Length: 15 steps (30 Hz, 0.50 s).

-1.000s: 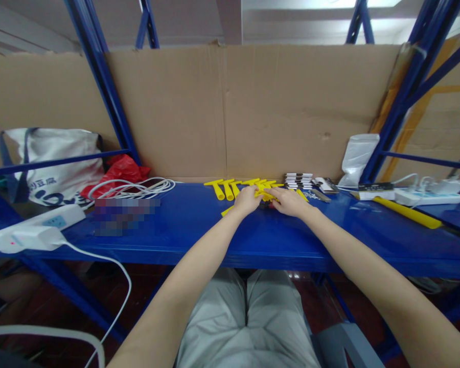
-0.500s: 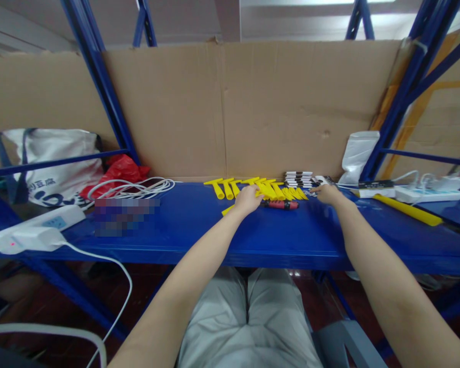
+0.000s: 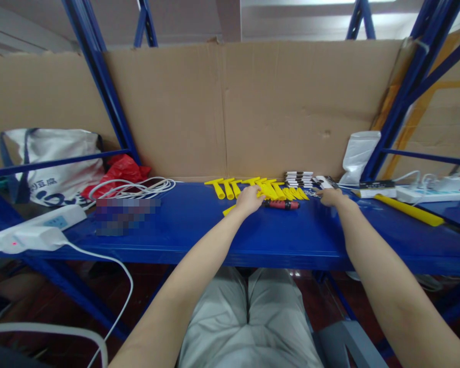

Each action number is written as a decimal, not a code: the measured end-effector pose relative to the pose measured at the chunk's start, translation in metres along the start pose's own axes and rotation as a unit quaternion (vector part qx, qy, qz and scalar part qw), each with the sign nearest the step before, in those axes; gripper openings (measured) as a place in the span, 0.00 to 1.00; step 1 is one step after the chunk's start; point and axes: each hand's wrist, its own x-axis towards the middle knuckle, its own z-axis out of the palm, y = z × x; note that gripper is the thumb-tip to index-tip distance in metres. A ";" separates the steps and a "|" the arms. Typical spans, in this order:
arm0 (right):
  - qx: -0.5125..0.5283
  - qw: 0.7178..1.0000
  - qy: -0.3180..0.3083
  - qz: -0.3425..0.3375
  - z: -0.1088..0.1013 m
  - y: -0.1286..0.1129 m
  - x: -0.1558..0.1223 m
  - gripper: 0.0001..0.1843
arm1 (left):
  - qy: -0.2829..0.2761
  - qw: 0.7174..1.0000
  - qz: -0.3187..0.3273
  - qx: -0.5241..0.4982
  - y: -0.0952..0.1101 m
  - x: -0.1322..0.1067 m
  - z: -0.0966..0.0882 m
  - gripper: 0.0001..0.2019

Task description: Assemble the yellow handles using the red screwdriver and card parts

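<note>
My left hand (image 3: 249,201) is closed round a yellow T-shaped handle (image 3: 229,210), one end of which sticks out to the left of my wrist. Just beyond it lie several more yellow T-shaped handles (image 3: 230,189) in a row, with thin yellow flat pieces (image 3: 296,193) beside them. A red and black screwdriver (image 3: 281,204) rests to the right of my left hand. On the right, my right hand (image 3: 330,197) has its fingers pinched together at a pile of small silvery parts (image 3: 310,193). Whatever is between those fingers is too small to make out.
Stacked black-and-white packs (image 3: 299,179) stand behind the silvery parts. Farther right are a white pouch (image 3: 360,156), a long yellow bar (image 3: 410,210) and a power strip (image 3: 429,194). White cables (image 3: 153,186) and another power strip (image 3: 38,230) occupy the left side of the blue shelf (image 3: 199,240).
My right hand has shifted slightly toward me and its fingers now point lower by the small silvery parts. The left hand keeps its grip in nearly the same place.
</note>
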 end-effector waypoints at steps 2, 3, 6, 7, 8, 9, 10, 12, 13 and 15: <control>0.009 1.000 -0.002 0.012 -0.003 0.000 -0.004 0.27 | 0.000 1.000 0.003 0.003 0.000 0.000 0.000 0.13; 0.013 1.000 -0.005 0.020 -0.004 -0.001 -0.006 0.27 | 0.001 1.000 0.006 0.006 0.000 0.000 0.000 0.13; 0.023 0.999 -0.018 0.040 -0.008 0.000 -0.010 0.25 | 0.005 1.000 0.013 0.014 0.000 -0.001 0.000 0.13; 0.025 0.998 -0.021 0.044 -0.008 0.001 -0.010 0.24 | 0.006 1.000 0.013 0.015 0.000 -0.001 0.000 0.13; 0.026 0.998 -0.020 0.048 -0.009 0.002 -0.009 0.24 | 0.006 1.000 0.013 0.016 0.001 -0.001 0.000 0.13; 0.027 0.998 -0.016 0.053 -0.008 0.003 -0.008 0.23 | 0.006 1.000 0.012 0.017 0.001 -0.001 -0.001 0.13; 0.029 0.998 -0.008 0.060 -0.007 0.005 -0.006 0.22 | 0.006 1.000 0.011 0.018 0.001 -0.002 -0.001 0.13; 0.037 0.996 0.016 0.074 -0.002 0.010 0.000 0.21 | 0.005 1.000 0.010 0.019 0.002 -0.002 -0.002 0.13; 0.043 0.995 0.031 0.083 0.001 0.013 0.003 0.20 | 0.004 1.000 0.009 0.019 0.003 -0.002 -0.002 0.13; 0.071 0.991 0.074 0.084 0.007 0.017 0.008 0.21 | 0.003 1.000 0.007 0.016 0.003 -0.002 -0.003 0.13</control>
